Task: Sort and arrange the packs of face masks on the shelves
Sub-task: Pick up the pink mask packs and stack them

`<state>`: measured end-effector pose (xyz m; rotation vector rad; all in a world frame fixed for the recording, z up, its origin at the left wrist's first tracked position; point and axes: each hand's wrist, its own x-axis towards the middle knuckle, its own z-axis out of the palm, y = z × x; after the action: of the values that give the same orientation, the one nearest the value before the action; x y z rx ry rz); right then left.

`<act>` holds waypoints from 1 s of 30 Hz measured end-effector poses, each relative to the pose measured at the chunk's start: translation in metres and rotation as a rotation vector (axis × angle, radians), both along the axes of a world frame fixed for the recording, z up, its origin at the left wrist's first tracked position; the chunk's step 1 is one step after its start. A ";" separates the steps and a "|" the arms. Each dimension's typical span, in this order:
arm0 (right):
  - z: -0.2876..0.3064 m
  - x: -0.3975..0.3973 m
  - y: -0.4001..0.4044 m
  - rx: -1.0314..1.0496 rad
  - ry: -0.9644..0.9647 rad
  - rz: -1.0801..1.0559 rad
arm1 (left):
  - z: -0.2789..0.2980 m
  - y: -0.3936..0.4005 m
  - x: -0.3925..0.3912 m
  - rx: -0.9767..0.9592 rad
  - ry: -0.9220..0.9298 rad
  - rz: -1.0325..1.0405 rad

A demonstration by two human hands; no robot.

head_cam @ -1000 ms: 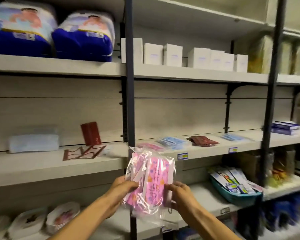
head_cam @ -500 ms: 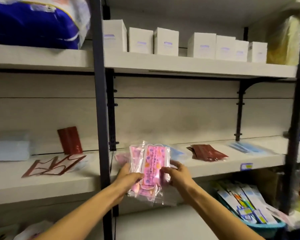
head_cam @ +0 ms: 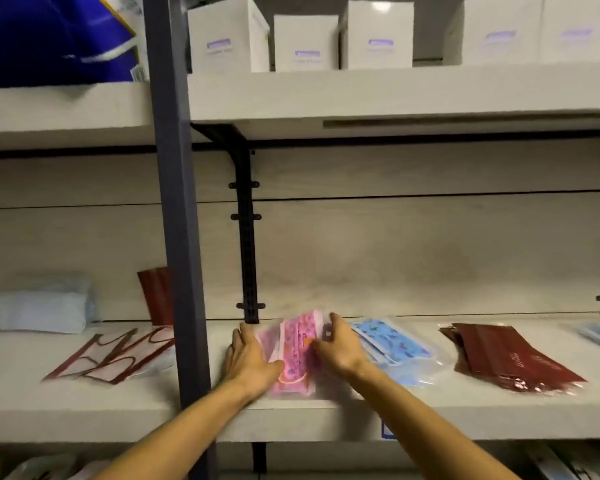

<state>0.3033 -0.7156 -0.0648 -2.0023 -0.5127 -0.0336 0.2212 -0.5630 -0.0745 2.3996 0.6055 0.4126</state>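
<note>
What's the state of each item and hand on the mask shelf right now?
pink mask pack: lying flat on the shelf, under both hands
left hand: fingers straight, resting on the pack's left side
right hand: fingers relaxed, resting on the pack's right side
blue mask packs: lying flat, right beside the pink pack
maroon mask packs: fanned stack, lying flat
white boxes: upright, closed, on the upper shelf

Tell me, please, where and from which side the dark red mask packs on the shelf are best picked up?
Probably at the near end of the dark red mask packs, from the front. The fanned stack lies flat on the shelf, its near end toward the front edge, with bare shelf around it. Pinch the whole stack, since the glossy wrappers may slide apart.
</note>
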 end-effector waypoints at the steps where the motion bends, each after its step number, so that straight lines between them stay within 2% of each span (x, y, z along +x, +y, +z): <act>1: -0.003 0.002 0.001 -0.114 -0.042 -0.007 | -0.002 0.000 0.000 0.030 0.033 0.007; 3: -0.008 0.005 0.002 -0.237 -0.095 -0.032 | -0.008 0.000 0.005 0.088 0.078 -0.017; 6: -0.014 0.014 0.005 -0.220 -0.083 -0.028 | -0.016 0.004 0.010 0.109 0.108 -0.047; 10: -0.011 0.011 0.003 -0.216 -0.120 -0.034 | -0.017 0.008 0.006 0.132 -0.068 -0.019; 13: -0.009 0.002 0.000 -0.198 -0.223 -0.091 | -0.018 0.002 -0.006 0.204 -0.094 -0.073; 17: -0.008 -0.023 -0.004 -0.185 -0.316 -0.109 | -0.031 -0.004 -0.034 0.419 -0.112 -0.234; 19: -0.013 -0.040 -0.007 -0.245 -0.334 -0.101 | -0.037 -0.010 -0.049 0.519 -0.117 -0.280; 24: -0.025 -0.091 -0.016 -0.580 -0.402 -0.103 | -0.041 -0.012 -0.102 0.657 -0.056 -0.415; 30: -0.040 -0.162 -0.021 -0.684 -0.356 -0.138 | -0.045 0.019 -0.187 0.768 -0.006 -0.600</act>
<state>0.1411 -0.7364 -0.1049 -2.7220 -0.6702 -0.3459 0.0346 -0.5438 -0.1196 3.1197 -0.3739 0.4308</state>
